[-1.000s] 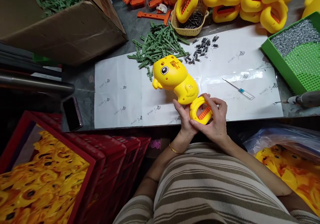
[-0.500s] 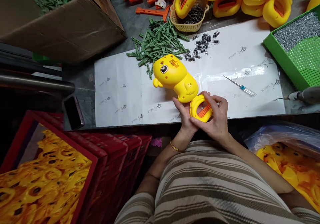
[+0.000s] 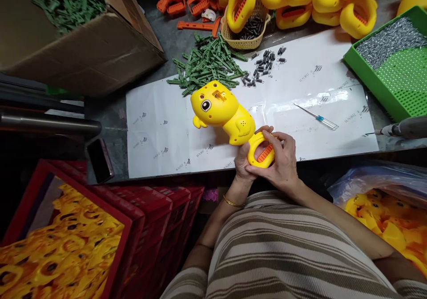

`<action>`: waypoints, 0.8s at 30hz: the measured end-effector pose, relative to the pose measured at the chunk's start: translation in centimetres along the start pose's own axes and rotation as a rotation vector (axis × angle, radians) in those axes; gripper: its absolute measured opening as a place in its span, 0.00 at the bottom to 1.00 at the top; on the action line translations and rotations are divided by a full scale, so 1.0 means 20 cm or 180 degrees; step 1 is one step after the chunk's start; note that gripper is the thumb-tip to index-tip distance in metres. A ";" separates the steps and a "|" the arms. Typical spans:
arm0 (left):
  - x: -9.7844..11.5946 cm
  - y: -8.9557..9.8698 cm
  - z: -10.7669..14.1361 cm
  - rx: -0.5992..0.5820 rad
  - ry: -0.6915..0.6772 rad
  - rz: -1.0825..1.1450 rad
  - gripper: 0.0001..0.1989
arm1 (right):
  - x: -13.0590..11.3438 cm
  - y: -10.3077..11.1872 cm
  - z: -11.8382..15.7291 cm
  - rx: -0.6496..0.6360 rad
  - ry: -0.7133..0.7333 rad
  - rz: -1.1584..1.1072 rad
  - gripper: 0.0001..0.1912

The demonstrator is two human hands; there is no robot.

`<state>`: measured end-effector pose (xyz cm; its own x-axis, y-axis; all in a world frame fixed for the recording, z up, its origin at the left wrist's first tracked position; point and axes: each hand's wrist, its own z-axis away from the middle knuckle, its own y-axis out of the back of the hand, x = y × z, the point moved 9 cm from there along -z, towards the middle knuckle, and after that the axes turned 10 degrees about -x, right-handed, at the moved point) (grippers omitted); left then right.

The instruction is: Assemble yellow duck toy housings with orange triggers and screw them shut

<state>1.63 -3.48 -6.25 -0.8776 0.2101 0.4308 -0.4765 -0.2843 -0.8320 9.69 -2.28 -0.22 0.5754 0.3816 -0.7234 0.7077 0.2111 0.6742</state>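
Observation:
A yellow plastic duck toy [image 3: 220, 112] with a ring handle is held by that handle over the near edge of the white sheet. The duck's head points up and left, with a rectangular slot in its top and one eye showing. My left hand [image 3: 244, 163] is closed at the handle's left side, where the ring joins the body. My right hand [image 3: 282, 159] grips the ring's right side, thumb below and fingers above. An orange ribbed trigger [image 3: 266, 153] sits inside the ring. Beyond the duck lie green plastic parts [image 3: 210, 61] and black springs [image 3: 263, 67].
To the right lies a screwdriver [image 3: 320, 118], near a green tray [image 3: 383, 85] of small metal screws and a power driver [image 3: 403, 126]. Several yellow toys [image 3: 293, 16] and a spring basket [image 3: 247, 43] stand behind. A cardboard box [image 3: 86, 50] and a phone [image 3: 99, 160] are left.
The duck and both hands have moved slightly left and down in view, with the head tilting further left. My left thumb has folded in against the handle. The camera view has shifted a little.

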 end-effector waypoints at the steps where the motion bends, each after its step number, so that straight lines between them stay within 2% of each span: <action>1: 0.00 0.00 0.00 -0.0021 0.0029 0.0030 0.26 | 0.00 0.00 0.00 0.0011 -0.0013 -0.0018 0.42; 6: -0.02 0.01 0.00 -0.0036 0.0103 0.0035 0.25 | 0.01 -0.01 0.02 0.0122 0.0017 -0.0030 0.47; 13: 0.01 -0.02 -0.01 -0.0294 -0.0007 -0.0122 0.20 | 0.01 -0.04 0.02 -0.0115 0.0037 0.0085 0.44; 16: 0.07 -0.02 0.00 -0.0267 -0.0089 -0.0108 0.22 | 0.05 0.01 0.01 -0.0124 -0.0071 -0.0681 0.37; 19: 0.13 -0.01 0.02 -0.0103 -0.0199 -0.0093 0.28 | 0.20 0.08 0.01 -0.0015 -0.0758 -0.1828 0.24; 21: 0.14 -0.02 0.02 -0.0078 -0.0123 -0.0085 0.30 | 0.25 0.05 0.01 -0.0509 -0.1152 -0.2252 0.23; 24: 0.11 -0.05 0.02 -0.0235 0.0119 -0.0166 0.30 | 0.20 -0.04 0.02 -0.1519 -0.1248 -0.2480 0.28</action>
<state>0.12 -3.13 -4.24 -0.8485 0.2580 0.4621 -0.5151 -0.2027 -0.8328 11.50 -1.22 -3.78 0.1755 -0.3239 -0.9297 0.7560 0.6492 -0.0835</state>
